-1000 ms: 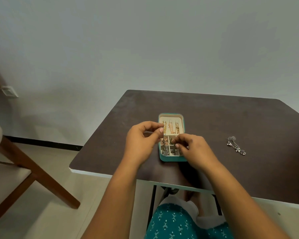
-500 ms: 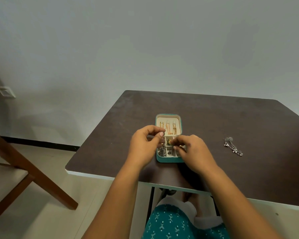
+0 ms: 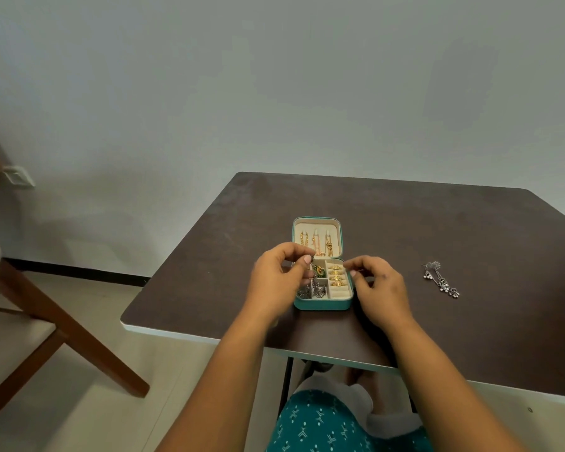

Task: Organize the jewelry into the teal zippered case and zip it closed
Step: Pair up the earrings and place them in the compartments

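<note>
the teal case [image 3: 322, 304] lies open on the table [image 3: 405, 230]. the left hand [image 3: 274, 282] pinches a silver earring [image 3: 312, 267] over it; the right hand [image 3: 377, 290] hangs loose, holding nothing (probably). next, lower it in, then fetch the other earring [image 3: 441, 283]

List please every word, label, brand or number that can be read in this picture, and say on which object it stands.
None: no readable text shows anywhere.
The teal case shows no logo or label.
The dark table carries no writing.
The teal fabric has only a white pattern, no letters.
The wall plate is too blurred to tell.
</note>
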